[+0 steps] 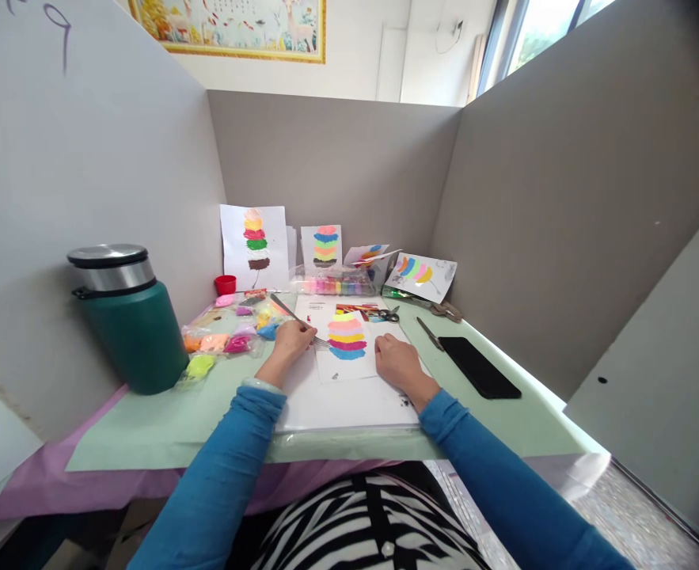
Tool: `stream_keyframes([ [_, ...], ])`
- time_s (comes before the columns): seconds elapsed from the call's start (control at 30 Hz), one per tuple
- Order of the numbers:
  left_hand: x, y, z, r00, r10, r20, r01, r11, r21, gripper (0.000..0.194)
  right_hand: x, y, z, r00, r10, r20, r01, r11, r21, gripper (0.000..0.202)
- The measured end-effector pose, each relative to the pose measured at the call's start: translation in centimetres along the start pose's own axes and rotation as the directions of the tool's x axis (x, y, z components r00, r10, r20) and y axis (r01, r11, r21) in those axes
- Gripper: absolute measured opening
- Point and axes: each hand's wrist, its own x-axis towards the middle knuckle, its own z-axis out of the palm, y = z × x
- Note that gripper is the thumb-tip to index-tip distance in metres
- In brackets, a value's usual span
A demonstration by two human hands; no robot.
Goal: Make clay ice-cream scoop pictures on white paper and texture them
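My left hand [294,340] is closed around a metal fork [288,308]; its handle points up and left, and its tines lie at the left edge of the coloured bands. Those bands of clay-like material [347,336], green, pink, yellow, magenta and blue, are stacked on a small white sheet [338,370]. Resting at that sheet's right edge is my right hand [397,361], its fingers curled in. Whether it holds anything small is hidden. Larger white paper [349,408] lies underneath.
A green flask [132,332] stands left, beside bagged coloured clay [239,342]. Scissors [389,315], a knife [430,334] and a black phone [480,367] lie right. Finished sheets [271,237] lean against the back partition [337,158], behind a clear pack of colours [334,283].
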Motion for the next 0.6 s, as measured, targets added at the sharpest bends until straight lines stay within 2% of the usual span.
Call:
stream_keyframes([
  [0.27,0.08,-0.19,0.29,0.999,0.042,0.015,-0.041,0.998,-0.050,0.023,0.00,0.14,0.21,1.000,0.001,-0.004,-0.001,1.000,0.012,0.023],
  [0.47,-0.61,0.09,0.66,0.984,0.094,0.154,-0.065,0.981,-0.182,0.020,0.07,0.25,0.39,1.000,-0.009,-0.022,0.010,1.000,0.019,0.022],
  [0.6,-0.62,0.01,0.64,0.987,0.075,0.145,-0.054,0.988,-0.142,0.017,0.07,0.28,0.50,0.999,-0.012,-0.041,0.013,1.000,0.028,0.020],
])
